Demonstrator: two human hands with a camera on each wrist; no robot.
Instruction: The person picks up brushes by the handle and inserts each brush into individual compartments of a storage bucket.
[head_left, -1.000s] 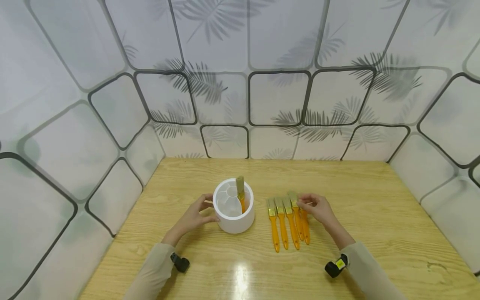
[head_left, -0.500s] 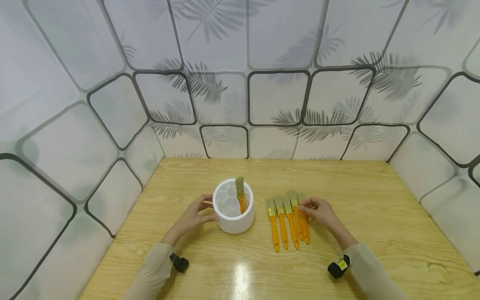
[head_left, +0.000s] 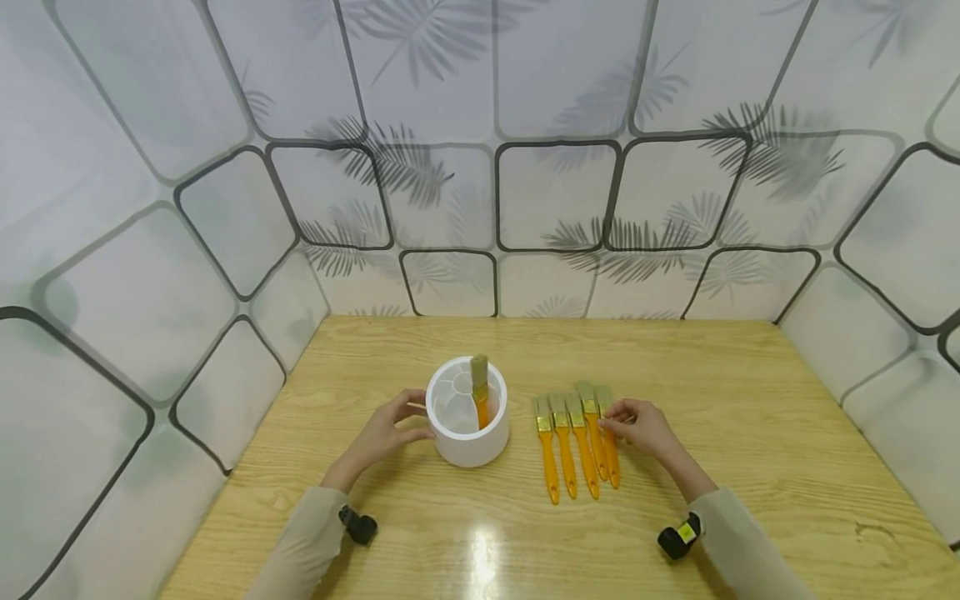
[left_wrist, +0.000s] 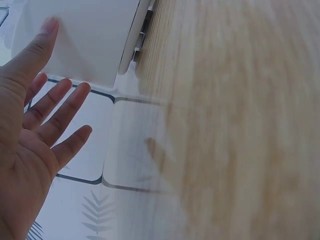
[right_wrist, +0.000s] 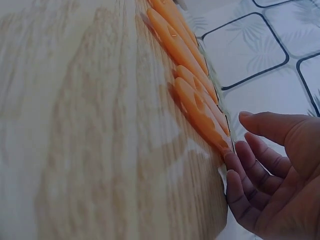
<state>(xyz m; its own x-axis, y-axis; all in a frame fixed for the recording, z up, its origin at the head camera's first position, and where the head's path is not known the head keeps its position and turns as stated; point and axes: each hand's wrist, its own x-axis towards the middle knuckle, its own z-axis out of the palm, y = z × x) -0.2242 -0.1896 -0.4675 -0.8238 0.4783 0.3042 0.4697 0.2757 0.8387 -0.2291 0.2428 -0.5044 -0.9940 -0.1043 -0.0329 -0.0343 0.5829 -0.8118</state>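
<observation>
A white round holder (head_left: 468, 452) with inner dividers stands on the table, one paintbrush (head_left: 480, 383) upright in it, bristles up. My left hand (head_left: 390, 433) rests its thumb and fingertips on the holder's left side; in the left wrist view the thumb (left_wrist: 37, 52) lies against the white wall with the fingers loosely spread. Right of the holder lie several paintbrushes (head_left: 567, 454) with orange handles, bristles pointing away. At the rightmost paintbrush (head_left: 612, 458) my right hand (head_left: 637, 423) touches its upper part; in the right wrist view the fingertips meet the orange handle (right_wrist: 200, 112), the thumb apart.
The wooden table (head_left: 720, 358) has a shiny light reflection near its front. A patterned curtain (head_left: 555, 196) encloses the back and both sides. Black cameras (head_left: 678, 537) sit on both wrists.
My right hand has shifted slightly right and nearer, from the brushes' metal bands to beside the rightmost paintbrush, uncovering its bristles. The paintbrush in the holder has tilted slightly; the left hand stays nearly still.
</observation>
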